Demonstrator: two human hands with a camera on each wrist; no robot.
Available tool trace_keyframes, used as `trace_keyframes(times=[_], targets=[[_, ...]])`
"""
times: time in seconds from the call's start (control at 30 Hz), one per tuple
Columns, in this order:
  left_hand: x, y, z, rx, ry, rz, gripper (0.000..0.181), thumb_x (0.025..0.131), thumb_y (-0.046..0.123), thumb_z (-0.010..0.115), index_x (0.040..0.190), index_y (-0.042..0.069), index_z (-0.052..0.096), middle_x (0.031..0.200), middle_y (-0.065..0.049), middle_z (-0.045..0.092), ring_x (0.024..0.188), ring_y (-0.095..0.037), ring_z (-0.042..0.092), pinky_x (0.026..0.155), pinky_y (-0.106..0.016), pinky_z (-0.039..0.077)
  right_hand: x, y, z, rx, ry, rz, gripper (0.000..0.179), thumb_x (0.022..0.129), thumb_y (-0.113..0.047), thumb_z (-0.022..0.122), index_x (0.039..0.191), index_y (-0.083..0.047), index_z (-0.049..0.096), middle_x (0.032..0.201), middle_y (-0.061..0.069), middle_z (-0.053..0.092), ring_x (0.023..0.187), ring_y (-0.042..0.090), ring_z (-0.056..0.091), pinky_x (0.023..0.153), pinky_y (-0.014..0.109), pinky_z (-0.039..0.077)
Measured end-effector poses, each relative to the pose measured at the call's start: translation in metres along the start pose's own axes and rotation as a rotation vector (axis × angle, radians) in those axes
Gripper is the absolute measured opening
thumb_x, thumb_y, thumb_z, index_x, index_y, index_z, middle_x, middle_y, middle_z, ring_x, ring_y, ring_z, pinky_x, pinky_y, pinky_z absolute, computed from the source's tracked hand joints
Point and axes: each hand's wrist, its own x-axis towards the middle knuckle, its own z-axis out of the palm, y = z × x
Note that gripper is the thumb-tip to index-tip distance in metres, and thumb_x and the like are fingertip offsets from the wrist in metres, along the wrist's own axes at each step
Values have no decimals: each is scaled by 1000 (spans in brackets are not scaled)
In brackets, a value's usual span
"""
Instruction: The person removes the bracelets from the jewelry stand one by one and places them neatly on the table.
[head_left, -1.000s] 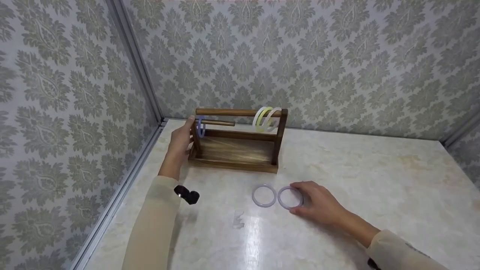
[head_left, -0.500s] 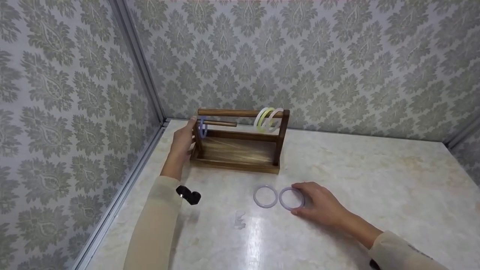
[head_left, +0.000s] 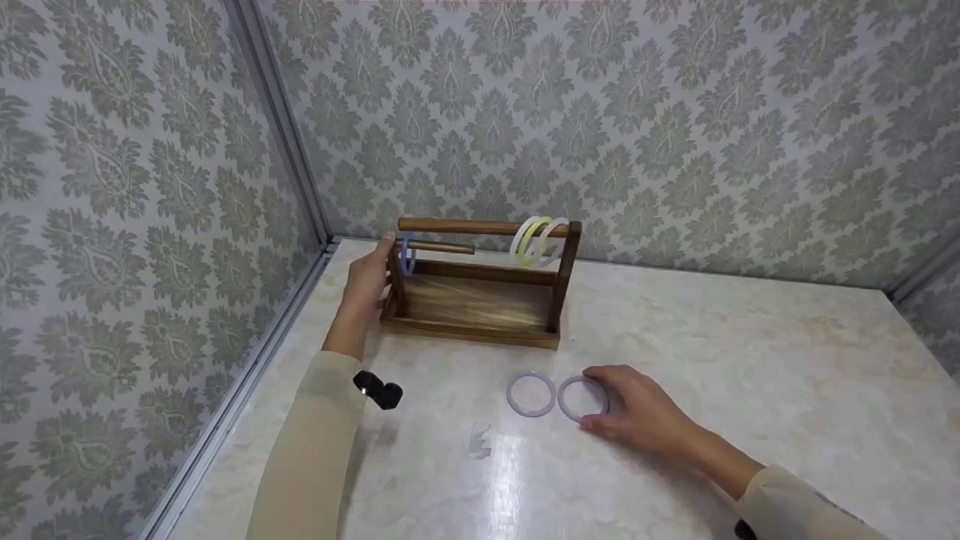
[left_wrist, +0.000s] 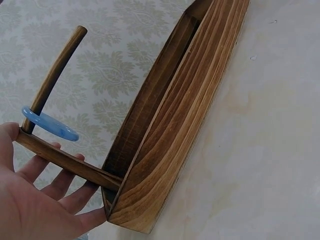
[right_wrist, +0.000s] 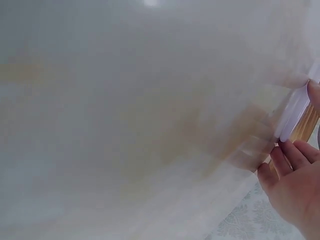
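- A slender, glossy lilac ring (head_left: pixel 562 401) lies flat on the pale marbled tabletop (head_left: pixel 720 360), at about half past four from the stand; being round, it has no long axis.
- The right hand (head_left: pixel 641 411) pinches this ring, index fingertip near its one o'clock, thumb near its six.
- A matching second lilac ring (head_left: pixel 509 395) lies just beside it at nine o'clock; whether they touch is unclear.
- A brown, streaky-grained wooden stand with a shallow rectangular tray (head_left: pixel 469 304) stands upright, its long axis running from nine o'clock to slightly past three.
- Its long round upper bar (head_left: pixel 457 224) points to nine from the right-hand post; its shorter round peg (head_left: pixel 446 247) points to three from the left-hand post.
- A glossy, marbled blue ring (left_wrist: pixel 50 126) hangs on the peg by its base; a white ring (head_left: pixel 514 246) and a yellow ring (head_left: pixel 523 247) hang near the bar's three o'clock end.
- The left hand (head_left: pixel 366 279) grips the left-hand post, thumb at its top, other fingers spread apart along it.
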Motion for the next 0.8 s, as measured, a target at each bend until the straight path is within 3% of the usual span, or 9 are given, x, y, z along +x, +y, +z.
trace_keyframes(times=[0.13,0.33,0.57,0.8], targets=[[-1,0,0,8,9,-14,86,101,75,48,166,20,37,169,-6,38,153,-33,39,121,-57,34,4,-4,-4,65,-12,21,72,91,-55,81,142,-6,64,136,6,69,127,26,64,108,53,48],[0,1,0,8,10,-1,87,101,75,49,167,19,36,169,-6,38,153,-33,40,122,-57,32,15,-18,-17,75,15,-17,68,95,-52,78,145,-9,63,142,3,66,136,27,59,112,55,46],[1,0,0,-3,14,-2,94,97,79,51,167,18,34,169,-5,37,153,-33,39,123,-55,31,32,-47,-29,67,21,-173,57,98,-44,78,141,-9,65,139,2,68,131,24,62,101,52,55],[1,-1,1,7,15,-9,91,99,77,50,167,19,36,168,-4,39,152,-31,40,121,-54,34,59,-81,-27,79,7,-254,58,101,-48,73,144,-10,63,141,5,67,130,23,63,104,49,53]])
